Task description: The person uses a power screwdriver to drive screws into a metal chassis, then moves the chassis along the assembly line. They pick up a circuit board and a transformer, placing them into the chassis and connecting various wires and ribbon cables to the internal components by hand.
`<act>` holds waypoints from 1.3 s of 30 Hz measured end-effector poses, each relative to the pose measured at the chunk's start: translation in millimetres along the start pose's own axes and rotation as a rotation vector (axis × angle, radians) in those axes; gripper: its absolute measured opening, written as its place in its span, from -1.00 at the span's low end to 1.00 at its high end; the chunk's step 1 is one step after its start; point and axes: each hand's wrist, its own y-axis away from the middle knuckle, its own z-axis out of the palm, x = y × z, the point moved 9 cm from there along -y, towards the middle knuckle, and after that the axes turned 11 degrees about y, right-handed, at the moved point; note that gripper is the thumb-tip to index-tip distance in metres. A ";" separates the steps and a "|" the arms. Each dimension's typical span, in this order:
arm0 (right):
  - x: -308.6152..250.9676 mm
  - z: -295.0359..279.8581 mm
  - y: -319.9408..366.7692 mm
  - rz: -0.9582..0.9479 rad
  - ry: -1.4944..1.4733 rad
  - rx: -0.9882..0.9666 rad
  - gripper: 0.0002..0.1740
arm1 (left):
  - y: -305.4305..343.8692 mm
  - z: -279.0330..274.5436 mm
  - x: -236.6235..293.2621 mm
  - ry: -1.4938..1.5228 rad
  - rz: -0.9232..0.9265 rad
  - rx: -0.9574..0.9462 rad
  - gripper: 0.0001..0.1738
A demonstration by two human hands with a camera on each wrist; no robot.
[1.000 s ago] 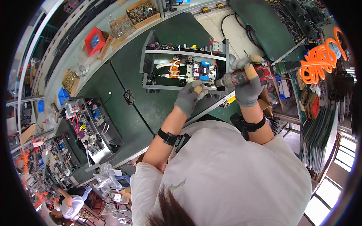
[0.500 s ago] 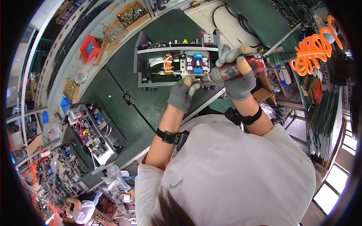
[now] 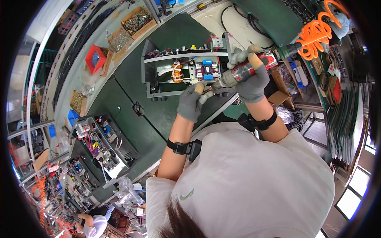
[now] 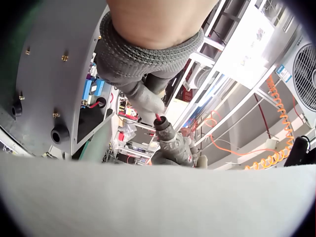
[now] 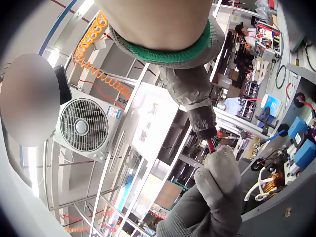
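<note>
My gloved right hand (image 3: 254, 83) grips a red and grey air screwdriver (image 3: 234, 76), its nose pointing left toward my other hand. A red bit (image 5: 210, 145) sticks out of the nose. My gloved left hand (image 3: 190, 104) pinches the bit's tip between thumb and fingers, as the right wrist view shows; whatever lies inside the pinch is hidden. Just beyond the hands stands an open grey metal case (image 3: 186, 58) holding a copper coil (image 3: 177, 73) and blue components (image 3: 207, 70). Brass screws (image 4: 64, 58) sit in the case's outer panel in the left wrist view.
An orange coiled hose (image 3: 315, 39) runs up from the screwdriver's back end. A second open case (image 3: 101, 142) lies at left on the green bench (image 3: 127, 95). Boxes of small hardware (image 3: 137, 22) and a red bin (image 3: 95, 59) line the far edge.
My left hand has come away from the case's near edge to the bit's tip. The screwdriver's nose has tilted down a little. The head view has shifted.
</note>
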 end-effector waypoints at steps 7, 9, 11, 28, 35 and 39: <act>-1.9 -15.1 -4.4 -0.012 -0.045 0.114 -0.69 | -31.0 -14.3 17.2 -0.349 -0.062 0.252 -0.57; -0.7 -20.4 -4.9 -0.011 -0.052 0.124 -0.69 | -36.9 -1.8 66.3 -1.028 0.323 0.366 -0.66; -0.8 -25.9 -6.2 -0.026 -0.040 0.126 -0.69 | -34.8 40.6 95.2 -1.480 0.487 0.449 -0.68; 22.4 -32.1 -28.2 -0.040 0.174 0.152 -0.74 | -95.5 37.0 63.7 -2.278 -0.035 0.162 -0.66; 36.5 -34.2 -43.8 -0.105 0.092 0.175 -0.77 | -119.9 -23.6 48.0 -0.986 -0.299 0.120 -0.78; 44.0 -34.2 -51.8 -0.132 0.041 0.204 -0.81 | -113.3 -30.0 41.8 -0.725 -0.298 0.182 -0.85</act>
